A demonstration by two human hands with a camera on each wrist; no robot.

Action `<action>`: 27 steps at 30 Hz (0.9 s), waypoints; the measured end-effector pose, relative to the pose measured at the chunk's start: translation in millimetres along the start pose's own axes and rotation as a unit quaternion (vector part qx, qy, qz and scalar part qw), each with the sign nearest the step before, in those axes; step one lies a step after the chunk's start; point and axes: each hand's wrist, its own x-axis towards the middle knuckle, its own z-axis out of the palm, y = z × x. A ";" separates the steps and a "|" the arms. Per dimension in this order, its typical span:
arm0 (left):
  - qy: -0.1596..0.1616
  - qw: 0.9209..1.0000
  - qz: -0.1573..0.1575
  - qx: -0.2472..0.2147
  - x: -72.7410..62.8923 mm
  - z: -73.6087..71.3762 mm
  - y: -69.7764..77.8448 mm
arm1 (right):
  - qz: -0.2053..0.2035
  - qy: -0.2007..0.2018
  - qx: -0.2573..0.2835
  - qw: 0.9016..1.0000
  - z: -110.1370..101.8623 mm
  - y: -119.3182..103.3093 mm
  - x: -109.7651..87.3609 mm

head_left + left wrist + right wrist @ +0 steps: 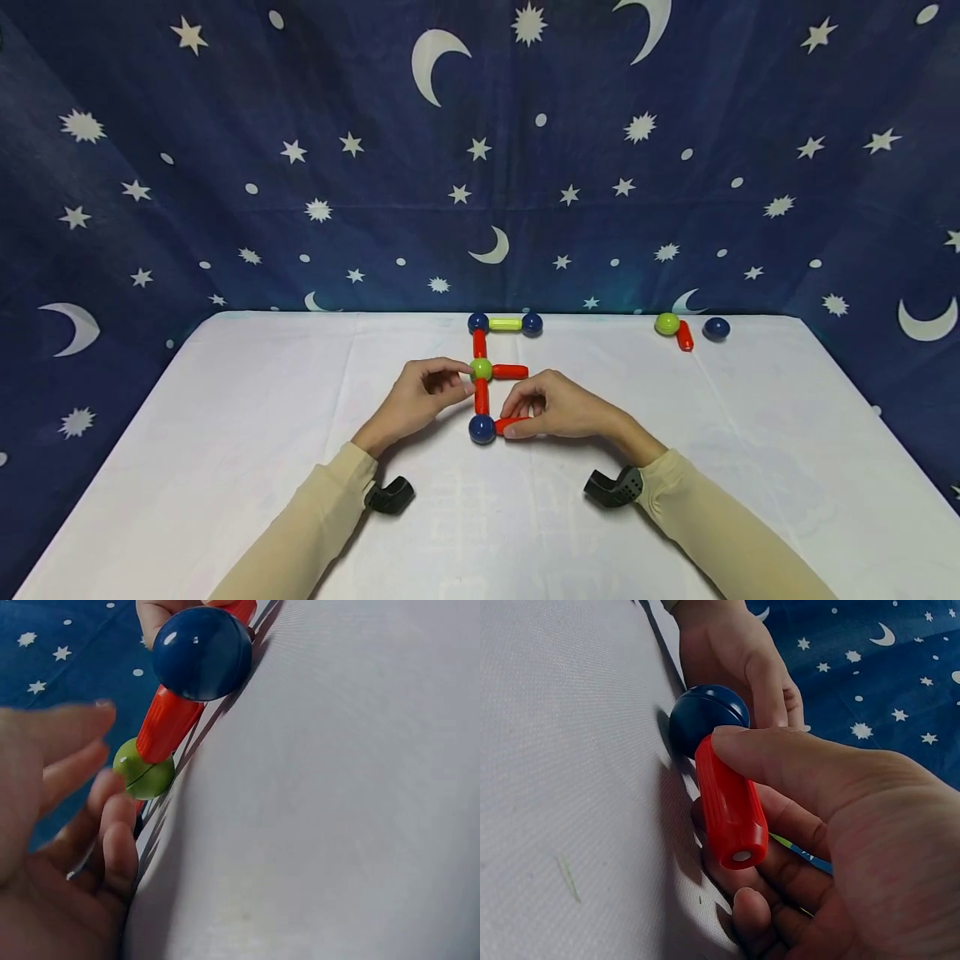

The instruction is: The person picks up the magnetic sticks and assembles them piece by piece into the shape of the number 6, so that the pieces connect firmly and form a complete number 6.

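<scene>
A flat figure of balls and rods lies on the white table. In the head view my right hand (558,406) pinches a red magnetic rod (733,810) between thumb and fingers, and the rod's far end meets the dark blue ball (482,429) at the figure's near corner. My left hand (426,392) has its fingertips right at the green ball (481,369) in the middle, thumb and fingers apart in the left wrist view. From this ball, one red rod (511,372) points right, another red rod (482,397) runs to the near blue ball, and a third (479,343) runs away.
At the far end a blue ball (477,323), a yellow-green rod (505,324) and another blue ball (532,324) form a row. Toward the back right lie a loose green ball (667,324), a red rod (685,336) and a blue ball (716,329). A starry curtain (390,167) hangs behind.
</scene>
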 end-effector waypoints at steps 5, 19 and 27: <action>0.039 0.998 -0.001 0.054 6.8 2.5 2.6 | 0.004 0.002 0.004 1.000 0.4 0.9 0.5; 0.066 0.992 -0.038 0.097 26.7 16.4 8.3 | -0.001 0.000 0.012 1.000 -0.4 1.8 2.3; 0.083 0.993 -0.034 0.080 25.4 18.2 3.5 | -0.005 0.000 0.012 1.000 0.0 3.7 1.9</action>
